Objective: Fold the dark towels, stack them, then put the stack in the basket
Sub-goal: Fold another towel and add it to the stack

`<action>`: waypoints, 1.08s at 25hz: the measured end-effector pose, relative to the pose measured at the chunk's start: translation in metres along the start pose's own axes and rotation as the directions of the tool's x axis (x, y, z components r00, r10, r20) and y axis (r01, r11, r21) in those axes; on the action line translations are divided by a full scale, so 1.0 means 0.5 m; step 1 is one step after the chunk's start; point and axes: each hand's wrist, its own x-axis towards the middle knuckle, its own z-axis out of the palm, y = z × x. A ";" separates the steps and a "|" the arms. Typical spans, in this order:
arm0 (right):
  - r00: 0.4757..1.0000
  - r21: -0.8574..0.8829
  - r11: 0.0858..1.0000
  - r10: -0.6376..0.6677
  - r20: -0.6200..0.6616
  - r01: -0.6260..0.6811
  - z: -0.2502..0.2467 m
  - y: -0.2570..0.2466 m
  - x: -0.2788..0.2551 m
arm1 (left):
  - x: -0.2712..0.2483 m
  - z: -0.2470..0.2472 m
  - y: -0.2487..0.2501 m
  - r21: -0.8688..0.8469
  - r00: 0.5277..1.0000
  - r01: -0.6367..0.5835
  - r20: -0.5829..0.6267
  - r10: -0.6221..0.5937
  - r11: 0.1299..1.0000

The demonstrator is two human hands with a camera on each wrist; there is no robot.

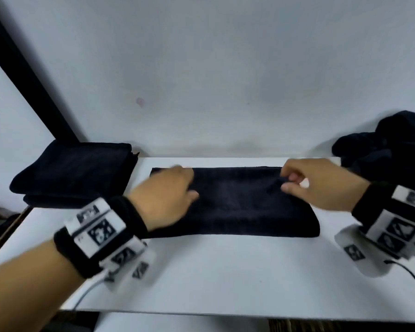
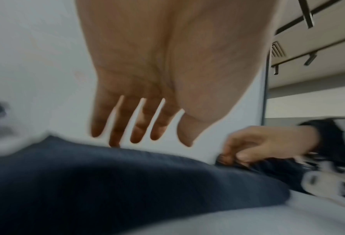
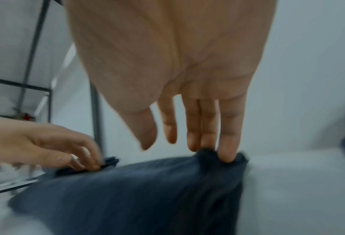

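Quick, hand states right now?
Left hand: open, fingertips on the dark towel, left end.
Right hand: pinches the dark towel near its far right corner.

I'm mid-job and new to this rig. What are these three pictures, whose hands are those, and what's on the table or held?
No machine here: these are a person's two bare hands, with marker bands on the wrists. The head view looks down from a camera on the person's head; the other two look along the fingers from cameras on each wrist, hence the big blurred palms. On the white table lies a folded dark towel. The left hand rests its fingers on its left end; the right hand pinches its far right corner. A stack of folded dark towels sits at the left, a loose heap of dark cloths at the right.
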 end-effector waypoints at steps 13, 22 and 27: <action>0.876 -0.255 0.913 -0.179 0.448 0.318 0.019 -0.101 -0.072 | 0.020 0.048 -0.008 0.166 0.886 -0.101 0.464 0.012 0.981; 0.811 0.043 0.917 -0.373 0.451 0.397 0.058 -0.097 -0.186 | -0.217 0.092 0.068 -0.001 0.897 -0.304 0.337 0.287 0.953; 0.814 -0.238 0.803 -0.442 0.377 0.547 0.093 -0.112 -0.247 | -0.233 0.142 0.065 0.183 0.929 -0.306 0.273 0.250 0.934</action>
